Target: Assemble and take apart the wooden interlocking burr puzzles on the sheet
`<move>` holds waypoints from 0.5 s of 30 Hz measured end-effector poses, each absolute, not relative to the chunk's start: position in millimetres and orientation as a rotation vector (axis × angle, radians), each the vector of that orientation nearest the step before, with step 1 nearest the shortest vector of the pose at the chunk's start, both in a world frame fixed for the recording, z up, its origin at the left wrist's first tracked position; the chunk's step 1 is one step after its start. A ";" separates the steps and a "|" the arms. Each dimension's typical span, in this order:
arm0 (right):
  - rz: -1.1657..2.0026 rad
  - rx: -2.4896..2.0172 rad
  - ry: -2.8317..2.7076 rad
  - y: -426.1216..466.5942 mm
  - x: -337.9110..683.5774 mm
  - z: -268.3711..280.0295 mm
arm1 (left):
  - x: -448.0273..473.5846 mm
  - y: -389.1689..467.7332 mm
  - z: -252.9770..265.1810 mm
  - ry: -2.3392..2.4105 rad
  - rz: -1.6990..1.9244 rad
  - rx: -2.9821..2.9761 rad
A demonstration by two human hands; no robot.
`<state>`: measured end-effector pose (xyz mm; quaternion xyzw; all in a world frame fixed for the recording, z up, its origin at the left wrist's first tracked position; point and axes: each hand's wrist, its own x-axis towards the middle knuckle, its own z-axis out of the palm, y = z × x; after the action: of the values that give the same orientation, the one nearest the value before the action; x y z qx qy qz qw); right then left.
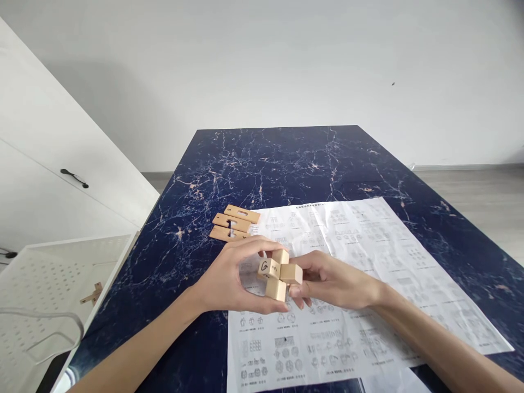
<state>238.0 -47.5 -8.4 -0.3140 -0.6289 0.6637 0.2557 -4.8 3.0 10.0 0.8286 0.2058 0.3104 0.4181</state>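
Note:
A wooden interlocking puzzle (277, 274) of crossed square bars is held up over the printed sheet. One bar end bears a handwritten "G", and a "3" shows beside it. My left hand (233, 275) grips the puzzle from the left, with thumb below and fingers above. From the right, my right hand (327, 278) pinches toward the bar end on that side; its fingertips are partly hidden behind the wood. Under both hands lies a large white instruction sheet (360, 240) with rows of small drawings. Several flat wooden slotted pieces (231, 221) lie by its upper left corner, some numbered.
The dark blue marble-patterned table (266, 158) reaches toward a white wall. At left stand a white cabinet (45, 142) and a perforated white surface (53, 262) holding a small wooden cross-shaped piece (92, 293). A second paper (393, 380) lies at the front edge.

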 end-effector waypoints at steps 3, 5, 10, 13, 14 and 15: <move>1.723 -0.906 -1.714 -48.6 235.5 -9.3 | -5.6 2.6 10.7 0.587 0.778 2.119; 1.642 -0.995 -1.728 -50.4 231.9 -8.9 | -6.2 2.2 10.7 0.611 0.773 2.141; 1.161 -1.249 -1.808 -57.4 217.9 -11.9 | -5.6 -1.2 5.9 0.711 0.847 2.158; 0.896 -1.284 -1.796 -60.9 212.1 -15.5 | -3.2 -6.1 0.6 0.725 0.988 2.202; 0.860 -1.280 -1.794 -61.5 211.5 -16.1 | -2.5 -7.7 -0.9 0.713 1.017 2.221; 0.849 -1.271 -1.799 -61.6 211.6 -16.3 | -1.8 -9.1 -1.9 0.699 1.033 2.238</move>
<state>211.6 -61.6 -16.3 -0.4978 -0.7046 0.3327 0.3809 -1.8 -9.1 -1.9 0.8371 0.2615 0.3863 0.2858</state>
